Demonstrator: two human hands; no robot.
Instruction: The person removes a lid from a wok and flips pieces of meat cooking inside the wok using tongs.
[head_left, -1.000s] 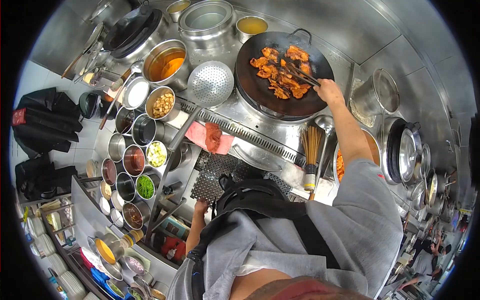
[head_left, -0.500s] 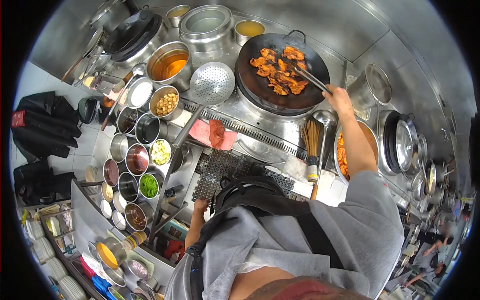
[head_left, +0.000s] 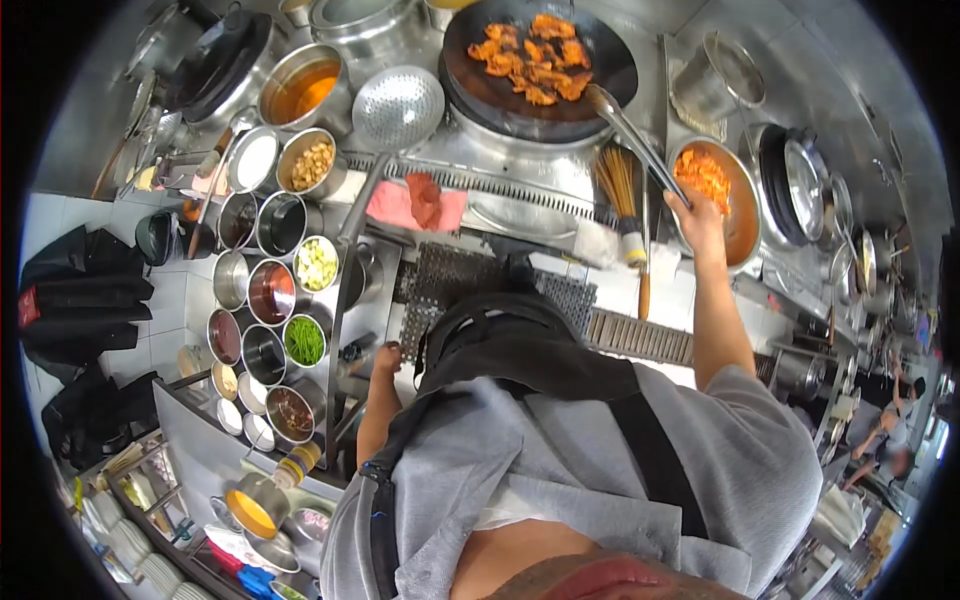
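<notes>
My right hand [head_left: 702,222] is closed on the handles of long metal tongs [head_left: 640,140]. Their tips reach back over the right rim of a black wok [head_left: 480,100], apart from the browned orange-red meat pieces [head_left: 540,65] in it. Beneath the tongs and my hand sits a metal bowl [head_left: 742,228] of orange-red marinated meat [head_left: 703,180]. My left hand [head_left: 387,358] hangs low at my side near the counter, fingers curled, with nothing visible in it.
A perforated strainer [head_left: 398,108] lies left of the wok, its handle pointing toward me. Several metal pots stand left, with oil [head_left: 300,92], chopped greens [head_left: 304,341] and sauces. A bamboo brush [head_left: 622,200] and red cloth [head_left: 424,200] lie along the stove front. Another person [head_left: 880,430] is far right.
My right hand has drawn the tongs out of the meat in the wok, moving right toward the bowl. The view has shifted, so the wok sits higher. My left hand stays low.
</notes>
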